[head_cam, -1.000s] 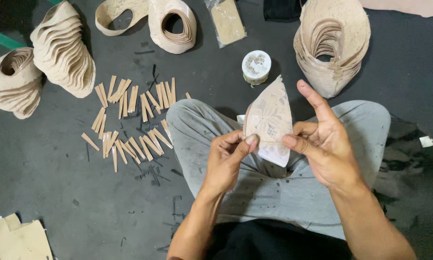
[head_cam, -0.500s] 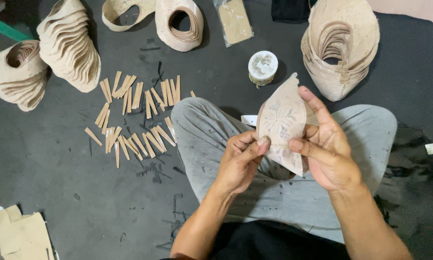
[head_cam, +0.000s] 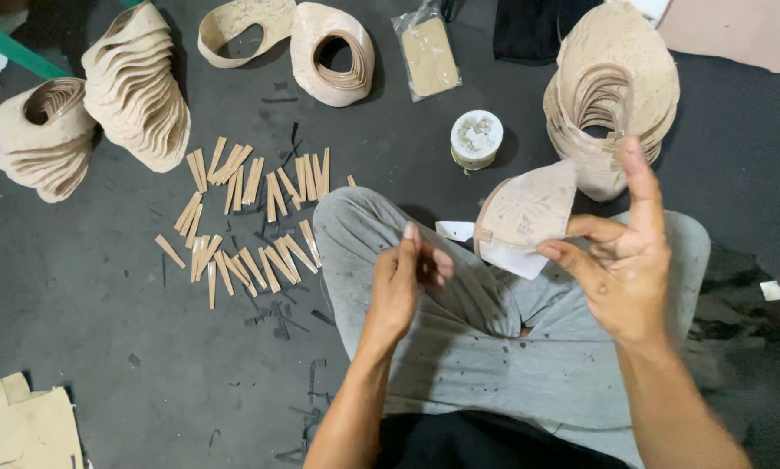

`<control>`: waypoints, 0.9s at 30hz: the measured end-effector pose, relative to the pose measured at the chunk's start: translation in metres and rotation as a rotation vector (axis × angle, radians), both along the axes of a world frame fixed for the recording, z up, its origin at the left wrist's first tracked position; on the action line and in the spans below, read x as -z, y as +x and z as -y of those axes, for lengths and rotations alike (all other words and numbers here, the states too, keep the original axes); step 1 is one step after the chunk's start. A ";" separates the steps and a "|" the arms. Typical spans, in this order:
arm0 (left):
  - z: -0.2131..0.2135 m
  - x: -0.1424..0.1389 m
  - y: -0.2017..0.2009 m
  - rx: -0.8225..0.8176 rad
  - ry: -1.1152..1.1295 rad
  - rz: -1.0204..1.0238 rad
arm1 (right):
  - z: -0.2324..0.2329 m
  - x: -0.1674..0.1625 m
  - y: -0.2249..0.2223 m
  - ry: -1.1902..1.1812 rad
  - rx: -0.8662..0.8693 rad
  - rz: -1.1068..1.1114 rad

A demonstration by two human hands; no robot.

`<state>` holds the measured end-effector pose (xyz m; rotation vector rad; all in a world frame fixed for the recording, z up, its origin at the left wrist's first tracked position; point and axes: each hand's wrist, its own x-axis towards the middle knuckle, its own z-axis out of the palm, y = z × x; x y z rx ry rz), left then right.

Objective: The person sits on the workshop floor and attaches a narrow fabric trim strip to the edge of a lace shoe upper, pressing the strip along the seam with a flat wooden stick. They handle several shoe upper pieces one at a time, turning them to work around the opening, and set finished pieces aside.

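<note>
Head view: right hand point(head_cam: 620, 274) pinched tan patterned piece point(head_cam: 524, 213) at 1 o'clock, tilted toward face, probably for checking. Left hand point(head_cam: 407, 282) loosely curled, empty, apart at 9 o'clock of piece, over lap.

Hidden, cropped and unresolved regions in the head view.

The lower edge of the tan shaped piece point(head_cam: 524, 213) is covered by the thumb and fingers of the right hand point(head_cam: 624, 269), so the grip there cannot be fully traced; the white backing beneath it is only partly exposed. Whether anything is pinched in the left hand point(head_cam: 407, 278) is too small to be told. The cardboard scraps point(head_cam: 25, 426) are cut by the lower left edge, the pink sheet point(head_cam: 737, 30) by the top right corner. The contents of the clear bag point(head_cam: 429, 52) are not resolved.
</note>
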<state>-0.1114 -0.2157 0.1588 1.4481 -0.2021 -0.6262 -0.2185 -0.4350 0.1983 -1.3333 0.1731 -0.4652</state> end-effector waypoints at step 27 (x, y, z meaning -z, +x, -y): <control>0.013 0.008 -0.028 0.000 -0.039 0.151 | -0.033 -0.018 0.018 -0.513 -0.066 -0.540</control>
